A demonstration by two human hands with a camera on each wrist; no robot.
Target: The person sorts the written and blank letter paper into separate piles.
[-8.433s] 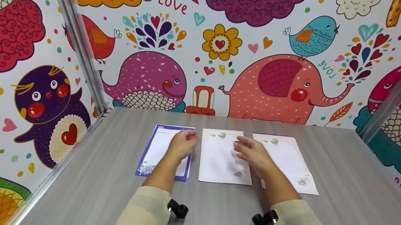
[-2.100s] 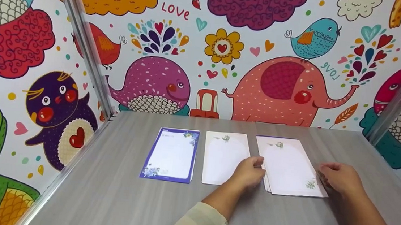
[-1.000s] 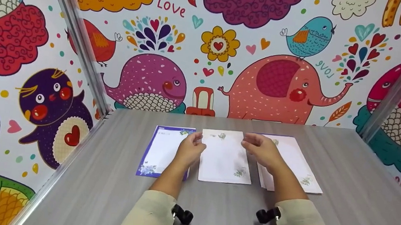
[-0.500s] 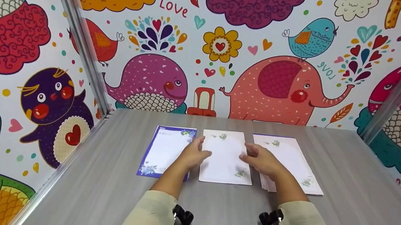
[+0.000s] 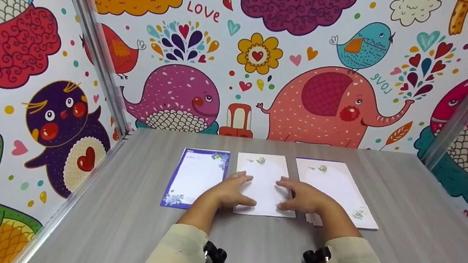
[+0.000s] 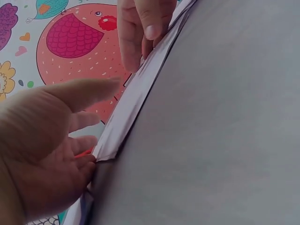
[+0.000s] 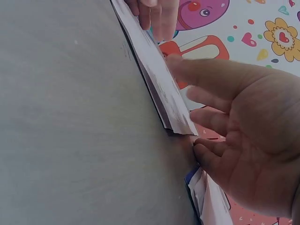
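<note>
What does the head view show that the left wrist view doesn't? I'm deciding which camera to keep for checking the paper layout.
Only the head view shows all three lots of paper in a row: the blue-bordered sheet, the middle white stack and the right stack, on the grey table.

Only the left wrist view shows the middle stack's near corner edge-on, at the left fingertips.

Both show the left hand and right hand flanking the middle stack, fingers nearly straight.
</note>
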